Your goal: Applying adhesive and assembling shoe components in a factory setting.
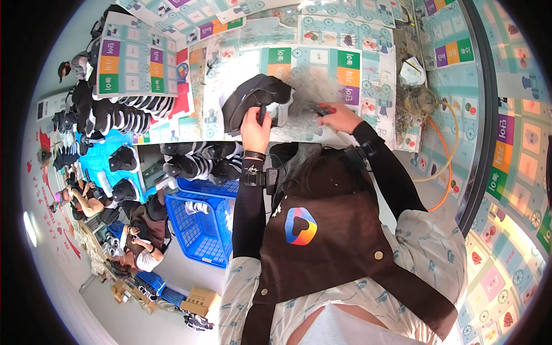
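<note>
A black shoe [253, 98] with a grey-white lining lies on the printed sheets at the table's front edge. The fingers of my left hand [256, 131] are closed around its near edge, with a dark part of it pinched by the thumb. To the right of the shoe, apart from it, my right hand [343, 119] grips a small red-and-black tool [325, 110]. The tool's exact kind is too small to make out. Dark fuzz [313, 95] is scattered over the sheet between shoe and tool.
Rows of black-and-white shoes [123, 115] are stacked at the left, with more shoes [207, 161] below the tabletop. A blue crate [198, 230] stands lower left. An orange hose [447, 172] hangs at the right beside a lint-covered object [418, 100]. Other people [141, 256] work farther left.
</note>
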`<state>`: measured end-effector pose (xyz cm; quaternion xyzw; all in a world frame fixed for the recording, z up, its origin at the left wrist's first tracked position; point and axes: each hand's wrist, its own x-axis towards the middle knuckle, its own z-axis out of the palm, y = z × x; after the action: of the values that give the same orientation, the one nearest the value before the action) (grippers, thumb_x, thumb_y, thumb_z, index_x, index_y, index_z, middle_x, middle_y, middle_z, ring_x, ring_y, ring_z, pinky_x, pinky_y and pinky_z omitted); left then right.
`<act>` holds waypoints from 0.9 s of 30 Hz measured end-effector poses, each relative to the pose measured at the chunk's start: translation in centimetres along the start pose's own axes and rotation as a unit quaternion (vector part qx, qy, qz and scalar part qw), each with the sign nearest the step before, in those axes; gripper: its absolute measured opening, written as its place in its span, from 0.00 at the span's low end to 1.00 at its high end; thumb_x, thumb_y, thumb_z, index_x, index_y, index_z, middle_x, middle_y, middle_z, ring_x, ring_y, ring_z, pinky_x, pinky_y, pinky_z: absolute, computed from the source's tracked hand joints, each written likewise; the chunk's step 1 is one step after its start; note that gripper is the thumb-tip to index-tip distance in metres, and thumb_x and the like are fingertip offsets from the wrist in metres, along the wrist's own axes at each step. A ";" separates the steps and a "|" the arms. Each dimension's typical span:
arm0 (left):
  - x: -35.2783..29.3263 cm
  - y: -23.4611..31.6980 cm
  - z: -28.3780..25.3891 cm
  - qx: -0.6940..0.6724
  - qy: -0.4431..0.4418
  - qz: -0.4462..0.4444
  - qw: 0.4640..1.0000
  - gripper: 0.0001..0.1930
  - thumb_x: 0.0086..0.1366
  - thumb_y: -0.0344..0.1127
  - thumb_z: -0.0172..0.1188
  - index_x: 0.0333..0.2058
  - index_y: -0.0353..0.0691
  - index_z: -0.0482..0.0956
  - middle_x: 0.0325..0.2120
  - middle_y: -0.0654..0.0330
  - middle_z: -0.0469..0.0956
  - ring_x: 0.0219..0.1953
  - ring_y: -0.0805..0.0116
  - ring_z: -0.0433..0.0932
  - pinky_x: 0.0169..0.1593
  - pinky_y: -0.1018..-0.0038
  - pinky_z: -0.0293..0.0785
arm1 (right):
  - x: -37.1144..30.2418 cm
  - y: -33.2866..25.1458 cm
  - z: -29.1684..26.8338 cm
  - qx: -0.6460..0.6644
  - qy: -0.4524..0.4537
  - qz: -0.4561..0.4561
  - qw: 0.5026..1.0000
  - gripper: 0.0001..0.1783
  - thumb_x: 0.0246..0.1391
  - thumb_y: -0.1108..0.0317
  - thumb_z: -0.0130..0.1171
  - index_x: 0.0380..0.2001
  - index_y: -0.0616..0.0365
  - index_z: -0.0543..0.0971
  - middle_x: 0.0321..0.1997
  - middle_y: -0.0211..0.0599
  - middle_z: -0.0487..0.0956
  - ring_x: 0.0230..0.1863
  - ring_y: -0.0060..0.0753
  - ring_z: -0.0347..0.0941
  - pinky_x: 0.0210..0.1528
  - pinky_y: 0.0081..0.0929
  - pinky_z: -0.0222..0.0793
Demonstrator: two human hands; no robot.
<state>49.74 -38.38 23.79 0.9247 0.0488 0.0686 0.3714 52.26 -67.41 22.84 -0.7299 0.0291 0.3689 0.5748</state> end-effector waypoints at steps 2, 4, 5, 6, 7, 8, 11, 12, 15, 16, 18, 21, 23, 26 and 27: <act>0.4 -0.6 -1.6 0.020 0.089 0.030 0.995 0.10 0.64 0.35 0.62 0.40 0.35 0.77 0.32 0.47 0.79 0.36 0.47 0.79 0.43 0.59 0.75 | 0.0 1.9 -1.1 -0.209 0.161 -0.115 0.958 0.25 0.47 0.70 0.64 0.51 0.62 0.77 0.33 0.46 0.82 0.31 0.49 0.79 0.33 0.44 0.74; 0.3 0.5 -4.1 -0.015 0.113 -0.037 0.993 0.12 0.66 0.37 0.61 0.43 0.34 0.77 0.33 0.49 0.79 0.34 0.57 0.79 0.41 0.65 0.75 | 0.4 5.2 -2.5 -0.286 0.233 -0.062 0.927 0.26 0.47 0.69 0.65 0.51 0.63 0.75 0.38 0.51 0.81 0.39 0.55 0.77 0.41 0.48 0.73; 0.0 0.0 -5.3 -0.064 0.103 -0.068 0.990 0.13 0.68 0.37 0.61 0.45 0.33 0.77 0.33 0.53 0.80 0.35 0.63 0.78 0.42 0.68 0.74 | 0.7 5.8 -3.1 -0.360 0.294 -0.008 0.885 0.28 0.47 0.67 0.65 0.52 0.65 0.72 0.42 0.55 0.80 0.47 0.61 0.76 0.49 0.52 0.73; -0.4 -0.6 -6.3 -0.114 0.090 -0.098 0.985 0.14 0.69 0.38 0.60 0.47 0.33 0.78 0.34 0.58 0.80 0.35 0.69 0.77 0.42 0.71 0.73 | 0.1 5.6 -3.7 -0.379 0.299 0.030 0.875 0.29 0.46 0.67 0.67 0.51 0.66 0.70 0.45 0.57 0.76 0.51 0.60 0.73 0.53 0.49 0.73; -0.6 -0.9 -6.7 -0.187 0.076 -0.115 0.973 0.14 0.70 0.38 0.60 0.47 0.33 0.78 0.35 0.61 0.80 0.36 0.72 0.75 0.42 0.73 0.72 | 1.0 8.1 -4.4 -0.412 0.334 0.010 0.848 0.30 0.46 0.67 0.67 0.52 0.65 0.69 0.47 0.58 0.74 0.54 0.58 0.71 0.54 0.48 0.72; -0.1 -0.5 -6.8 -0.262 0.053 -0.126 0.955 0.13 0.71 0.37 0.59 0.47 0.33 0.78 0.36 0.64 0.79 0.37 0.75 0.74 0.42 0.75 0.70 | 1.8 10.8 -5.3 -0.442 0.375 -0.004 0.815 0.30 0.46 0.67 0.68 0.52 0.65 0.69 0.50 0.59 0.73 0.57 0.56 0.69 0.56 0.48 0.71; -1.9 0.2 -8.7 -0.385 0.066 -0.157 0.907 0.11 0.72 0.34 0.57 0.49 0.35 0.77 0.41 0.65 0.78 0.41 0.77 0.73 0.45 0.79 0.69 | -0.1 2.4 -3.1 -0.308 0.218 -0.117 0.919 0.39 0.55 0.56 0.66 0.62 0.69 0.65 0.59 0.56 0.71 0.63 0.53 0.66 0.66 0.41 0.64; -2.2 0.7 -8.6 -0.452 0.077 -0.166 0.873 0.11 0.72 0.33 0.57 0.48 0.35 0.77 0.41 0.66 0.78 0.41 0.78 0.72 0.46 0.79 0.67 | -1.0 -0.6 -1.8 -0.126 0.160 -0.133 0.970 0.40 0.58 0.50 0.62 0.63 0.69 0.65 0.62 0.55 0.70 0.66 0.51 0.65 0.68 0.39 0.61; -2.2 2.4 -8.5 -0.495 0.063 -0.176 0.849 0.14 0.72 0.31 0.57 0.53 0.37 0.76 0.46 0.64 0.79 0.48 0.73 0.76 0.52 0.75 0.71 | -2.0 -6.7 1.9 0.038 0.099 -0.200 0.974 0.43 0.63 0.39 0.56 0.65 0.67 0.67 0.67 0.52 0.69 0.68 0.44 0.66 0.68 0.36 0.61; -2.3 2.6 -8.4 -0.497 0.059 -0.174 0.848 0.16 0.71 0.31 0.57 0.56 0.37 0.75 0.48 0.62 0.78 0.51 0.70 0.77 0.54 0.72 0.73 | -2.1 -8.1 2.8 0.046 0.129 -0.221 0.965 0.39 0.63 0.40 0.57 0.61 0.66 0.72 0.62 0.54 0.74 0.62 0.47 0.72 0.62 0.37 0.66; -2.7 1.6 -8.4 -0.519 0.050 -0.161 0.838 0.18 0.71 0.31 0.58 0.58 0.38 0.74 0.51 0.61 0.78 0.54 0.68 0.76 0.56 0.70 0.74 | -2.4 -9.7 3.6 -0.048 0.211 -0.282 0.935 0.32 0.64 0.44 0.57 0.53 0.66 0.78 0.55 0.54 0.79 0.57 0.51 0.74 0.58 0.35 0.68; -2.9 1.5 -8.8 -0.509 0.060 -0.145 0.846 0.18 0.71 0.31 0.57 0.58 0.38 0.74 0.51 0.60 0.78 0.54 0.68 0.76 0.56 0.70 0.73 | -3.2 -11.0 4.0 -0.140 0.323 -0.380 0.855 0.26 0.66 0.49 0.56 0.44 0.67 0.82 0.42 0.51 0.83 0.49 0.51 0.78 0.52 0.34 0.72; -3.2 2.4 -9.6 -0.531 0.054 -0.129 0.836 0.17 0.71 0.30 0.57 0.57 0.37 0.74 0.50 0.60 0.78 0.53 0.68 0.77 0.57 0.70 0.73 | -3.4 -10.4 4.2 -0.085 0.271 -0.324 0.903 0.25 0.67 0.50 0.55 0.42 0.67 0.82 0.38 0.50 0.83 0.45 0.48 0.79 0.49 0.35 0.73; -3.2 3.5 -11.1 -0.551 0.059 -0.117 0.824 0.16 0.70 0.28 0.56 0.55 0.36 0.75 0.46 0.65 0.79 0.49 0.73 0.75 0.54 0.74 0.71 | -0.8 -7.6 3.2 0.070 0.194 -0.309 0.929 0.24 0.68 0.53 0.53 0.42 0.68 0.81 0.31 0.48 0.84 0.35 0.38 0.82 0.42 0.37 0.74; -3.4 3.6 -11.2 -0.517 0.085 -0.143 0.840 0.14 0.70 0.28 0.56 0.53 0.36 0.75 0.44 0.66 0.78 0.47 0.75 0.74 0.51 0.75 0.70 | -0.3 -7.3 2.3 0.066 0.147 -0.240 0.957 0.22 0.69 0.55 0.54 0.43 0.67 0.82 0.34 0.41 0.84 0.36 0.32 0.79 0.44 0.30 0.73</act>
<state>44.65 -33.80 33.99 0.5714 0.1691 0.1089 0.7956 54.28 -63.10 28.82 -0.7220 -0.0386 0.1062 0.6826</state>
